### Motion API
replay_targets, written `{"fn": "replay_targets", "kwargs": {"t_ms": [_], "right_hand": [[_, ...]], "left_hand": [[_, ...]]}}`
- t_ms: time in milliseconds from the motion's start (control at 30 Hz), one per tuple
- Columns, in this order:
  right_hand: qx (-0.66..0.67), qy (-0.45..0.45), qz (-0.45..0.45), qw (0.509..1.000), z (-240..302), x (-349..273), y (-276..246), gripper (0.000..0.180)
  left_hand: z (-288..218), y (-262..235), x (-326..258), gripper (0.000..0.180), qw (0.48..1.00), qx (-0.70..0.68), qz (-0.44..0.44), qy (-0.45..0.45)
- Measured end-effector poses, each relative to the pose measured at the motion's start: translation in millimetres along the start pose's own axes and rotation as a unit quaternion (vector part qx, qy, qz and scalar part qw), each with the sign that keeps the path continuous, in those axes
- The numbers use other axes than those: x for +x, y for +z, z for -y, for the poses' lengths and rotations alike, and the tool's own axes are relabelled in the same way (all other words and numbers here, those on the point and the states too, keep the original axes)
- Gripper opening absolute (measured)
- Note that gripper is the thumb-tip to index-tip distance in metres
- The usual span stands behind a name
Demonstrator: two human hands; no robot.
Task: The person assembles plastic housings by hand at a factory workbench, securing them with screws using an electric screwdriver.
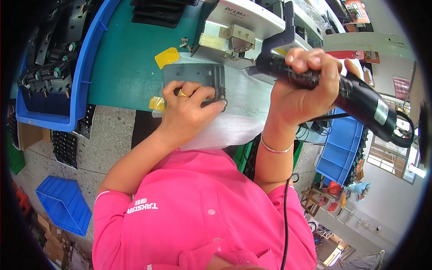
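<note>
Plate: the left hand covers the near half of the grey plate from us
Driver tip: we lose the black electric screwdriver front behind the right hand; bit unseen
Far bin: blue bin parts too dark for us to identify

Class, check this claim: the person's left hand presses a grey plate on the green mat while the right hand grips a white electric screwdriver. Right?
Not quite: in the head view the electric screwdriver in the right hand is black, not white. The left hand does press the grey plate on the green mat.
</note>
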State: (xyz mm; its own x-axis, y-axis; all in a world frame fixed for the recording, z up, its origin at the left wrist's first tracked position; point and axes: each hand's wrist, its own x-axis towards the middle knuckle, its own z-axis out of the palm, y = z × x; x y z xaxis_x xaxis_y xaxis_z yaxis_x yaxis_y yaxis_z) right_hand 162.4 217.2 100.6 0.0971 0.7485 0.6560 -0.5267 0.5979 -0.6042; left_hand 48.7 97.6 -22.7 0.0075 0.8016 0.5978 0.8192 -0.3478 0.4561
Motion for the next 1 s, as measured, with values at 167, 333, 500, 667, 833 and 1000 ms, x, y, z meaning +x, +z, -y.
{"fn": "replay_targets", "kwargs": {"t_ms": [167, 333, 500, 667, 833, 1000], "right_hand": [[-0.060, -0.007, 0.023, 0.998, -19, 3, 6, 0.041], [-0.051, -0.003, 0.036, 0.998, -29, 4, 4, 0.042], [-0.051, 0.001, 0.069, 0.996, -35, 5, 1, 0.042], [-0.090, 0.016, 0.142, 0.986, -34, 8, 3, 0.037], [0.166, -0.097, 0.256, 0.947, -79, 25, 16, 0.038], [-0.073, 0.153, 0.154, 0.973, -26, 16, 25, 0.039]], "left_hand": [[1, -1, 0, 0.019, 1.000, -0.001, 0.004, -0.005], [2, 0, 0, 0.018, 1.000, -0.001, 0.005, -0.004], [2, -1, 1, 0.017, 1.000, -0.002, 0.010, -0.008], [2, -3, 2, 0.016, 1.000, -0.014, 0.015, -0.017], [-1, -6, 5, 0.016, 0.999, -0.040, 0.025, -0.027], [2, -7, 6, 0.018, 0.997, -0.051, 0.014, -0.058]]}}
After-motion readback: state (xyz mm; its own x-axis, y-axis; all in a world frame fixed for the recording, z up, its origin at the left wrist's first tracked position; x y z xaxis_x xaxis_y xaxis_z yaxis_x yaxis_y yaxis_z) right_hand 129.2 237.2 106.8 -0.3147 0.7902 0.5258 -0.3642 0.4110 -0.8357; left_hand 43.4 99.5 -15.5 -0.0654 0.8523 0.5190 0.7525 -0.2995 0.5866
